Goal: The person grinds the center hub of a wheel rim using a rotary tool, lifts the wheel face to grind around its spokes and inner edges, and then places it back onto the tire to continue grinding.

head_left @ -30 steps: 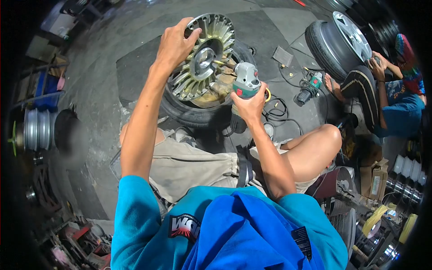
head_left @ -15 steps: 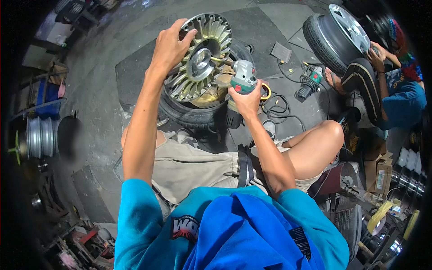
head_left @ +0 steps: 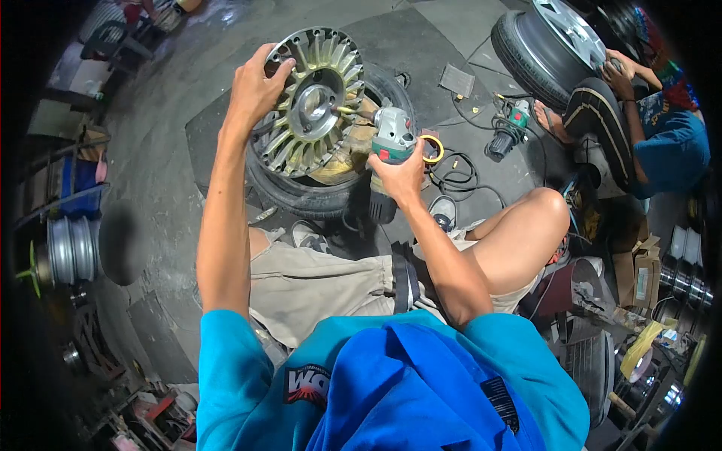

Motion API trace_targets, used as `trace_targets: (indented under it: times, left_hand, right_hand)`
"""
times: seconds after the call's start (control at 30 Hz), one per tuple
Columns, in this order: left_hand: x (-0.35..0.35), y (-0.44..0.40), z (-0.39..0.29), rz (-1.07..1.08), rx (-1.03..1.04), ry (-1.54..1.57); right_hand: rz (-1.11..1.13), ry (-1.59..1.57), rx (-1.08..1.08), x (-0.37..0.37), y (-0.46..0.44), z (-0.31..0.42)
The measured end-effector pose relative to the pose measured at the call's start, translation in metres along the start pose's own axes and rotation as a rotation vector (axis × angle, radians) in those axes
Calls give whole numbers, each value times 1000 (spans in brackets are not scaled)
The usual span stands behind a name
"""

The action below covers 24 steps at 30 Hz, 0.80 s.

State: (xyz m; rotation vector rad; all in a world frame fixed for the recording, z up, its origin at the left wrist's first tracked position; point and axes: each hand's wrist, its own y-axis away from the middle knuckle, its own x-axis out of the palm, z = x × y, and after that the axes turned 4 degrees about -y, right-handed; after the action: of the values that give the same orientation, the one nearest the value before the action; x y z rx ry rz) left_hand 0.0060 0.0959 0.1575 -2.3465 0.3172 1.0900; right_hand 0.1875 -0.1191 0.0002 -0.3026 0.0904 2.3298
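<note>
My left hand [head_left: 257,89] grips the upper left edge of a multi-spoke alloy wheel [head_left: 344,69], thumb on its face and fingers around the rim. The wheel stands tilted over a tyre [head_left: 301,201] lying on the floor, with yellowish crumpled wrapping [head_left: 342,167] behind it. In my right hand [head_left: 402,174] is a grey-and-green power grinder [head_left: 394,131], fingers wrapped around its body. A thin bit [head_left: 352,112] reaches from its head toward the wheel's hub; whether it touches is hard to see.
A yellow ring [head_left: 432,149] and black cable [head_left: 470,177] lie right of the grinder. Another green power tool [head_left: 508,131] rests farther right. A co-worker [head_left: 665,146] sits at the right, hands at a tyred wheel [head_left: 526,64]. Silver rims [head_left: 71,249] stand left.
My left hand and the wheel have shifted left, and the wheel's face shows slightly more. The grinder has moved a little left and down, its bit now nearer the hub.
</note>
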Motion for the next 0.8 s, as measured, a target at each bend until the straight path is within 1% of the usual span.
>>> trace_targets:
  times: [0.07, 0.13, 0.17, 0.2, 0.23, 0.27, 0.33, 0.37, 0.4, 0.47, 0.5, 0.53, 0.6, 0.63, 0.67, 0.73, 0.77, 0.8]
  left_hand:
    - [-1, -1, -3, 27, -12, -1]
    - [1, 0, -5, 56, -24, -1]
    - [1, 1, -4, 85, 8, 103]
    - [0, 4, -6, 115, 42, 205]
    - [-2, 7, -8, 177, 18, 247]
    - [-5, 10, -11, 176, 23, 244]
    - [-10, 15, -20, 220, 143, 214]
    - [-17, 17, -22, 305, 99, 131]
    - [-19, 20, -23, 309, 106, 129]
    - [-22, 29, -19, 324, 71, 73]
    - [-29, 32, -22, 362, 15, 31]
    - [-32, 36, -20, 358, 12, 30]
    - [-39, 41, -17, 363, -36, -14]
    - [-42, 44, -17, 357, -38, -16]
    - [-46, 47, -17, 375, -99, 64]
    - [-55, 51, -18, 383, -166, 145]
    - [-66, 45, -18, 456, -217, 143]
    - [-68, 38, 1, 445, -85, 134]
  right_hand:
    - [29, 4, 16, -5, 0, -1]
    - [21, -73, -19, -4, -4, -13]
    - [-30, -64, -40, 1, -11, -26]
    - [-33, -48, -5, -1, -16, -18]
    - [-26, -60, 10, -4, -20, -13]
    - [-23, -71, 24, -6, -24, -10]
    - [-5, -77, 40, -11, -26, -16]
    - [18, -78, 60, -11, -27, -20]
    - [10, -82, 62, -10, -25, -27]
    - [33, -3, 65, -8, -15, -41]
    - [68, 115, 72, -12, -9, -39]
    - [72, 115, 69, -13, -7, -42]
    - [266, -71, 157, -19, -6, -41]
    - [327, -167, 165, -24, -6, -37]
    - [334, -167, 160, -28, -6, -32]
    - [340, -313, 165, -37, -6, -20]
    - [322, -340, 178, -39, -10, -28]
    - [322, -338, 176, -44, -14, -26]
